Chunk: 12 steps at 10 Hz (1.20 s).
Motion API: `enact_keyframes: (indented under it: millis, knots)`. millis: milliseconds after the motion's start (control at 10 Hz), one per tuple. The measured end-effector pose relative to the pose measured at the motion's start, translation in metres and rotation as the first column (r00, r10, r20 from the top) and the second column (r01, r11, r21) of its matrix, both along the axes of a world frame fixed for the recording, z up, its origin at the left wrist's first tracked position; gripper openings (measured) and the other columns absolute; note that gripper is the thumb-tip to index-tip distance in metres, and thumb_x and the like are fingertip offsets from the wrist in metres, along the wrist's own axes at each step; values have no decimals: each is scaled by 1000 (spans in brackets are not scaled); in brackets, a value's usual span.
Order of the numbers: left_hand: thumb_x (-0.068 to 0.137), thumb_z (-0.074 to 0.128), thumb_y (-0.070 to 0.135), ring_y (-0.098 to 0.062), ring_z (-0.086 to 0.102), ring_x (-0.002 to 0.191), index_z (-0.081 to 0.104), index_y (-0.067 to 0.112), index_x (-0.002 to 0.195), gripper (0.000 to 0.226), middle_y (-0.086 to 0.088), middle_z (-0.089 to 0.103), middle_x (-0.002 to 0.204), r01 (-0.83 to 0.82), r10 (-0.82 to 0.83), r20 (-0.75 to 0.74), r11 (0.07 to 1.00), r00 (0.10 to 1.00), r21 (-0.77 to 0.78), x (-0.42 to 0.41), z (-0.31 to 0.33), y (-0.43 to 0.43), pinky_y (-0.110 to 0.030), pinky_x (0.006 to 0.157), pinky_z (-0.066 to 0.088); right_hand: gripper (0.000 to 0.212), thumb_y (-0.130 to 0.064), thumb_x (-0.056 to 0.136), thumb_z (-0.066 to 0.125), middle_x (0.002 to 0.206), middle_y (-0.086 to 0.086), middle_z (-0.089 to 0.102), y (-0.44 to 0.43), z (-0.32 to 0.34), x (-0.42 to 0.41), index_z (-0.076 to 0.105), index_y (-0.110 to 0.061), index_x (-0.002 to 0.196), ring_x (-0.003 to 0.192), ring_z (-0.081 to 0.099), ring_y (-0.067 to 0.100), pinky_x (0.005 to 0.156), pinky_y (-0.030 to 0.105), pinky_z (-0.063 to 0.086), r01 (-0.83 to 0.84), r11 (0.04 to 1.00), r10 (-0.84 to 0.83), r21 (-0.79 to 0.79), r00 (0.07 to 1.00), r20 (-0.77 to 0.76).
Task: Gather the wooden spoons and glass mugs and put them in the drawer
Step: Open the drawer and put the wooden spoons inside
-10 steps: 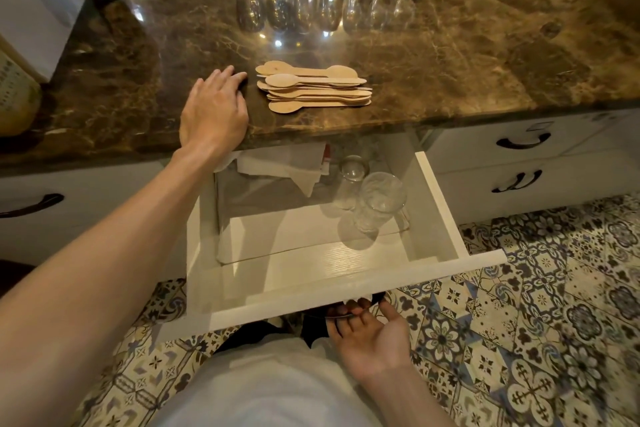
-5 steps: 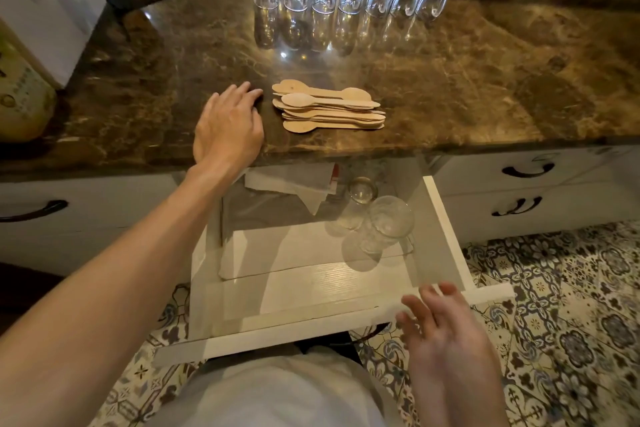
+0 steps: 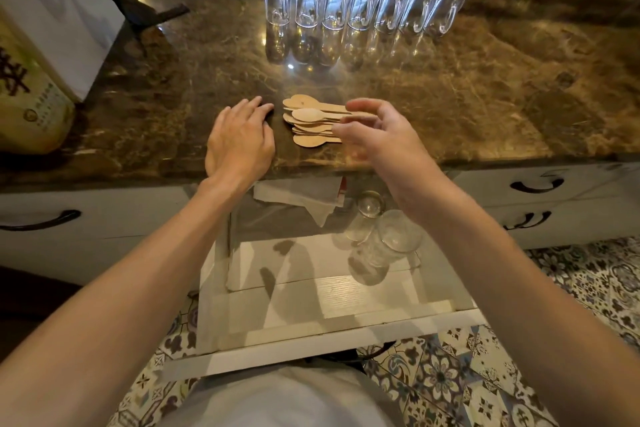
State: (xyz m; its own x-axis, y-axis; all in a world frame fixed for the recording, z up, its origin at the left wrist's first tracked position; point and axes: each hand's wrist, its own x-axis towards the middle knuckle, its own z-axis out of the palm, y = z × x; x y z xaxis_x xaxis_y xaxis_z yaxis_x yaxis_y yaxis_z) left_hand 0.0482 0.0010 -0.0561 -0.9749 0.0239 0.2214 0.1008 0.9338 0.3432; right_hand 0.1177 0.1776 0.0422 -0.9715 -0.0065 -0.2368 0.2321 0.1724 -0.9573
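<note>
The left hand (image 3: 240,140) lay flat on the counter (image 3: 485,97), fingers together, while the right hand (image 3: 377,132) hovered, fingers apart, over the wooden spoons (image 3: 308,118).

spoons (image 3: 308,121) lie on the counter (image 3: 467,97) before the mugs (image 3: 360,0); drawer (image 3: 311,347) below.

A brown marble counter (image 3: 485,107) runs under both hands. Far left of the left hand, a yellow printed bag (image 3: 31,104) stands before a white bag (image 3: 65,21). Patterned floor tiles (image 3: 588,288) lie below the right forearm.
</note>
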Motion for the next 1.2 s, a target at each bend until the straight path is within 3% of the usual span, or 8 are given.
enact_keyframes:
  millis: [100, 200, 300, 400, 500, 800, 1000, 1200]
  knots:
    - [97, 35, 23, -17, 30, 138, 45, 17, 138, 42, -3, 40, 148, -2, 2, -4, 1000, 1000, 10, 0, 1, 0, -34, 117, 13, 43, -18, 81, 67, 116, -3, 58, 4, -13, -46, 49, -24, 120, 101, 56, 11, 78, 26, 48, -104, 935, 130, 338, 990, -56]
    - [97, 35, 23, -17, 31, 138, 46, 17, 137, 42, -3, 41, 147, -5, 5, -9, 1000, 1000, 10, 0, 2, 1, -34, 117, 14, 54, -15, 78, 67, 124, 1, 53, 8, -21, -72, 45, -21, 127, 111, 52, 15, 91, 30, 46, -155, 804, 259, 573, 960, -103]
    - [96, 35, 23, -17, 31, 138, 46, 17, 137, 42, -3, 42, 147, -10, 10, -11, 1000, 1000, 15, -1, 2, 1, -34, 117, 14, 68, -16, 77, 65, 138, 4, 45, 14, -30, -102, 36, -20, 138, 125, 43, 20, 107, 40, 34, -246, 493, 424, 834, 906, 17]
    - [96, 36, 23, -17, 32, 137, 47, 17, 136, 42, -3, 42, 146, -9, 9, -13, 1000, 1000, 17, -2, 1, 1, -35, 116, 15, 72, -19, 78, 67, 142, 5, 42, 18, -32, -115, 33, -20, 141, 127, 40, 23, 109, 43, 31, -334, 364, 474, 870, 870, 135]
    - [96, 36, 23, -17, 33, 136, 48, 17, 135, 41, -3, 44, 145, -12, 12, -23, 1000, 1000, 29, -2, 0, 1, -34, 116, 15, 70, -25, 77, 71, 137, 3, 47, 20, -33, -127, 37, -22, 139, 123, 44, 24, 106, 44, 35, -432, 316, 518, 844, 824, 228]
    - [95, 37, 22, -16, 34, 136, 49, 17, 134, 41, -2, 45, 144, -17, 19, -35, 999, 999, 44, -2, -2, 1, -32, 116, 14, 67, -35, 73, 76, 127, 5, 50, 10, -32, -130, 47, -18, 131, 111, 49, 29, 92, 45, 45, -428, 123, 573, 895, 768, 288]
    - [96, 37, 22, -15, 34, 135, 49, 17, 134, 41, -2, 45, 144, -3, 5, -42, 998, 999, 65, -2, -2, 0, -33, 116, 15, 52, -31, 76, 73, 108, 4, 60, 9, -29, -127, 55, -16, 122, 93, 56, 24, 73, 34, 48, -450, 168, 570, 877, 770, 286]
    - [96, 37, 21, -16, 34, 136, 49, 16, 135, 41, -3, 45, 144, -2, 5, -46, 998, 999, 68, -1, -2, -1, -32, 116, 14, 33, -32, 85, 65, 84, -2, 54, 6, -39, -117, 56, -13, 111, 71, 51, 16, 53, 25, 35, -395, 137, 585, 908, 772, 247]
